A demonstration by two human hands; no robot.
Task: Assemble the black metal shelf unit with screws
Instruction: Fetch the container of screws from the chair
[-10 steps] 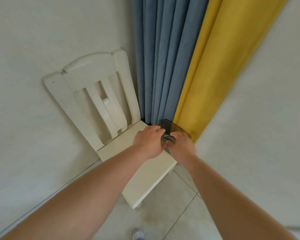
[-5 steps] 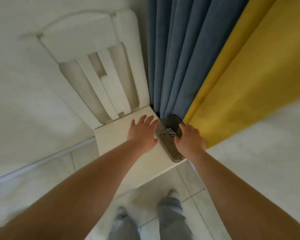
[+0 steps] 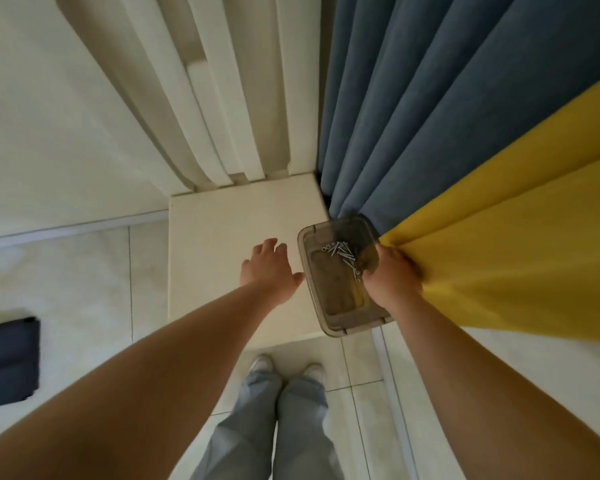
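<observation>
Screws [image 3: 342, 252] lie in a loose heap at the far end of a smoky translucent box [image 3: 329, 289], which sits on the right edge of a white chair [image 3: 229, 230] seat, against the blue and yellow curtains [image 3: 499, 168]. Right hand [image 3: 392, 280] grips the box's right wall, fingers curled over the rim. Left hand [image 3: 271, 268] hovers just beside the box's left wall, fingers spread and slack, holding nothing; whether the thumb touches the box cannot be told.

Judgement: the step in hand is fetching screws. Advise bringing the left hand onto the opposite wall and lifting level, so the heap does not slide or spill.

Shelf unit not identifiable; a dark object [image 3: 11, 362] on the floor at left is blurred. The right fingertips are hidden inside the box. Screw count and type are too small to make out.
</observation>
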